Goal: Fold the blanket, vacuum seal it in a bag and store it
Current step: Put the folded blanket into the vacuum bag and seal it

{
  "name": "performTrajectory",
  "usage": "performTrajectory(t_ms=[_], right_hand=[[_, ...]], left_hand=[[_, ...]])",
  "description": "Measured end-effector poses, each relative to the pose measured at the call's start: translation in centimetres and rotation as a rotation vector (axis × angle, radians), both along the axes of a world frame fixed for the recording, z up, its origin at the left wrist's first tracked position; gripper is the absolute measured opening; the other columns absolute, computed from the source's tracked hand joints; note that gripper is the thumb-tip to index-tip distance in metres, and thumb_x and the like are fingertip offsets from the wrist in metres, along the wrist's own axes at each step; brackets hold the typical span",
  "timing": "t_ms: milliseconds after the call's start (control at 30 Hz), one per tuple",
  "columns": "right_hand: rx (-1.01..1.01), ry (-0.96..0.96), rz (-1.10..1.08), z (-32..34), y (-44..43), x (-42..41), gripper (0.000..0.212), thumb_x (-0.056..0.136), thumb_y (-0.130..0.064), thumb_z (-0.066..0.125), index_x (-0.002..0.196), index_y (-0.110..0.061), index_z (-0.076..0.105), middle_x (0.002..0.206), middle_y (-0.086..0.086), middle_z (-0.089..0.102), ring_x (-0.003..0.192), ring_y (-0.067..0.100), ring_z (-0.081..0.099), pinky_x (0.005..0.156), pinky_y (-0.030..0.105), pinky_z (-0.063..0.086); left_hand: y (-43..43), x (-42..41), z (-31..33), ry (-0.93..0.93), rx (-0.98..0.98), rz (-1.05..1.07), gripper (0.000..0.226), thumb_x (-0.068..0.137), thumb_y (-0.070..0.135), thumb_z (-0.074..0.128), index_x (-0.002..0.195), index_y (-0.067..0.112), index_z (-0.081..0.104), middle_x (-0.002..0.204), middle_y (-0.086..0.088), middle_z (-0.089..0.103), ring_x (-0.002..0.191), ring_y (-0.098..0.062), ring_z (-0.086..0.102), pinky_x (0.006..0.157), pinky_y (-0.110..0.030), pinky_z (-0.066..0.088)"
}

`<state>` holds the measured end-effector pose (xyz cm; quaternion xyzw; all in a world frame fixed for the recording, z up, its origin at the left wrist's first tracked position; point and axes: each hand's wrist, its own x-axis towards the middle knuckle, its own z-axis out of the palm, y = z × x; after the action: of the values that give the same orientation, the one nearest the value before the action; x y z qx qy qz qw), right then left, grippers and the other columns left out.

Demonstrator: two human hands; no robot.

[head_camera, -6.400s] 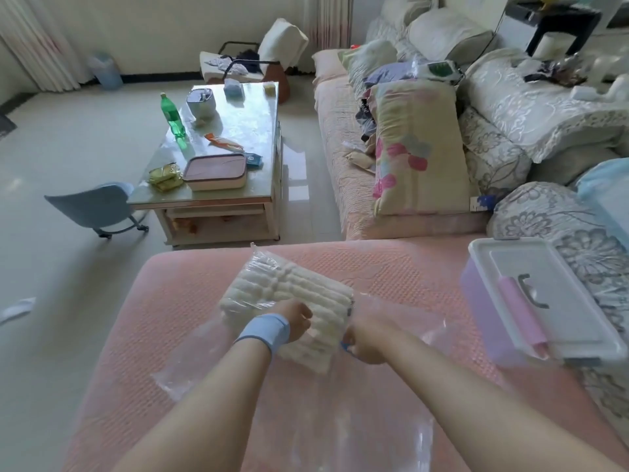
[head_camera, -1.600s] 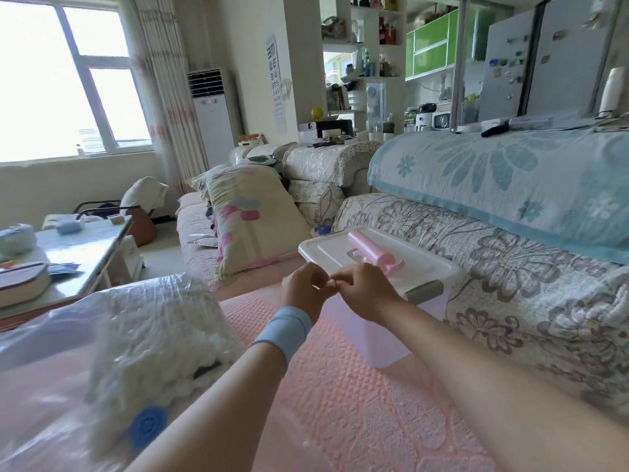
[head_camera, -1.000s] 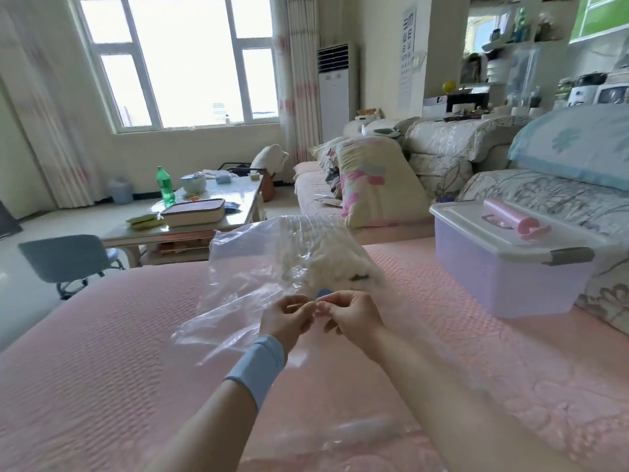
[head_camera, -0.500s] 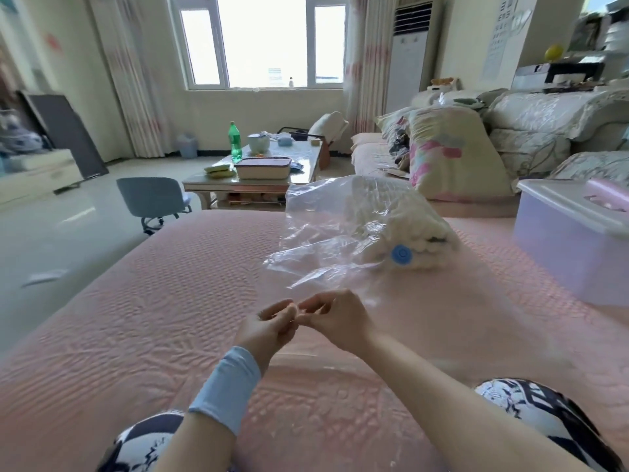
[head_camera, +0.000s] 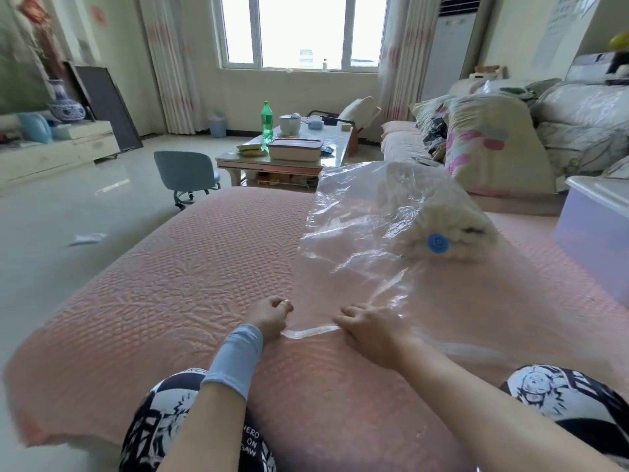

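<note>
While the clear vacuum bag (head_camera: 350, 267) is lying on the pink quilted cover (head_camera: 187, 284), the left hand (head_camera: 270, 316) and right hand (head_camera: 369, 330) are pinching its near sealing edge with curled fingers, a little apart. The folded cream blanket (head_camera: 442, 212) is sitting inside at the far end, under the blue valve (head_camera: 436, 242).

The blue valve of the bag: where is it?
In the head view, right of centre, the blue valve sits against the folded blanket inside the bag.
</note>
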<state>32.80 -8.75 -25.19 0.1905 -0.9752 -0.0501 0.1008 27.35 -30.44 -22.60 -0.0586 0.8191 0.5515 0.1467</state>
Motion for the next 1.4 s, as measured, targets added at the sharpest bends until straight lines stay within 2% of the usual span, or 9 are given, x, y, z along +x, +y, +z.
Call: performTrajectory(t_ms=[167, 300, 400, 467, 567, 667, 867, 1033, 1400], right_hand=[[-0.095, 0.216, 0.055, -0.1, 0.0, 1.0, 0.035, 0.087, -0.031, 0.041, 0.104, -0.030, 0.072, 0.106, -0.003, 0.071, 0.096, 0.023, 0.071, 0.059, 0.036, 0.059], [-0.115, 0.378, 0.043, 0.8, -1.4, 2.8, 0.037, 0.082, -0.035, 0.050, 0.109, -0.022, 0.071, 0.126, 0.009, 0.064, 0.116, 0.030, 0.060, 0.088, 0.044, 0.052], [-0.334, 0.415, 0.061, 1.2, -4.8, 5.5, 0.023, 0.083, -0.038, 0.057, 0.074, -0.019, 0.063, 0.083, 0.000, 0.060, 0.078, 0.021, 0.059, 0.064, 0.033, 0.048], [-0.601, 0.147, -0.102, 1.8, -7.6, 6.6, 0.048, 0.090, -0.052, 0.050, 0.059, -0.016, 0.055, 0.060, -0.003, 0.058, 0.055, 0.016, 0.055, 0.053, 0.030, 0.044], [-1.397, -0.512, -0.480, 2.1, -10.1, 5.5, 0.062, 0.093, -0.070, 0.048, 0.083, -0.014, 0.073, 0.067, 0.004, 0.072, 0.044, 0.016, 0.053, 0.043, 0.025, 0.040], [-1.871, -0.511, -0.595, 2.3, -10.4, 3.5, 0.049, 0.092, -0.050, 0.066, 0.097, -0.002, 0.070, 0.084, 0.011, 0.076, 0.045, 0.017, 0.051, 0.043, 0.024, 0.036], [-2.044, -0.527, -0.500, 1.9, -11.2, 2.7, 0.024, 0.096, -0.023, 0.068, 0.099, 0.000, 0.065, 0.081, 0.015, 0.074, 0.052, 0.022, 0.061, 0.048, 0.031, 0.052], [-2.088, -0.567, -0.452, 1.9, -11.0, 2.8, 0.015, 0.085, -0.004, 0.077, 0.099, -0.002, 0.072, 0.083, 0.013, 0.070, 0.062, 0.020, 0.065, 0.054, 0.030, 0.056], [-2.080, -0.464, -0.395, 1.8, -10.8, 2.8, 0.009, 0.084, -0.001, 0.077, 0.092, -0.002, 0.074, 0.075, 0.012, 0.067, 0.058, 0.017, 0.058, 0.056, 0.031, 0.055]], left_hand=[[-0.8, 1.2, 0.5, -0.166, 0.128, -0.014, 0.020, 0.099, 0.017, 0.052, 0.082, 0.011, 0.061, 0.078, -0.005, 0.052, 0.061, -0.015, 0.051, 0.046, -0.021, 0.048], [-1.2, 2.0, 0.5, -0.075, 0.232, -0.002, 0.017, 0.097, 0.012, 0.057, 0.087, 0.000, 0.063, 0.066, -0.009, 0.060, 0.047, -0.012, 0.059, 0.039, -0.016, 0.041], [-1.4, 2.5, 1.0, -0.036, 0.355, 0.076, 0.019, 0.095, 0.016, 0.061, 0.085, 0.001, 0.066, 0.060, -0.005, 0.064, 0.049, -0.010, 0.061, 0.041, -0.017, 0.044], [-1.4, 2.9, 1.3, -0.045, 0.414, 0.097, 0.019, 0.093, 0.019, 0.064, 0.084, 0.002, 0.067, 0.065, -0.006, 0.065, 0.056, -0.014, 0.062, 0.046, -0.019, 0.047], [-1.1, 3.5, 1.5, -0.072, 0.460, 0.068, 0.019, 0.091, 0.021, 0.065, 0.086, 0.002, 0.069, 0.068, -0.007, 0.064, 0.052, -0.013, 0.057, 0.045, -0.020, 0.045], [-1.2, 4.1, 1.5, -0.083, 0.428, 0.054, 0.017, 0.091, 0.028, 0.066, 0.092, 0.011, 0.070, 0.080, -0.004, 0.068, 0.064, -0.012, 0.062, 0.049, -0.022, 0.048], [-3.5, 4.4, 1.1, 0.054, 0.469, 0.282, 0.013, 0.093, 0.021, 0.064, 0.098, 0.009, 0.065, 0.082, -0.004, 0.067, 0.052, -0.013, 0.065, 0.040, -0.017, 0.045], [-3.7, 5.5, 1.7, -0.109, 0.860, 0.250, 0.013, 0.088, 0.003, 0.064, 0.099, -0.004, 0.064, 0.083, -0.013, 0.066, 0.069, -0.016, 0.069, 0.059, -0.022, 0.059], [-2.9, 6.2, 1.5, -0.145, 0.798, 0.212, 0.016, 0.084, 0.001, 0.068, 0.099, -0.003, 0.064, 0.078, -0.016, 0.072, 0.067, -0.023, 0.072, 0.063, -0.029, 0.061]])
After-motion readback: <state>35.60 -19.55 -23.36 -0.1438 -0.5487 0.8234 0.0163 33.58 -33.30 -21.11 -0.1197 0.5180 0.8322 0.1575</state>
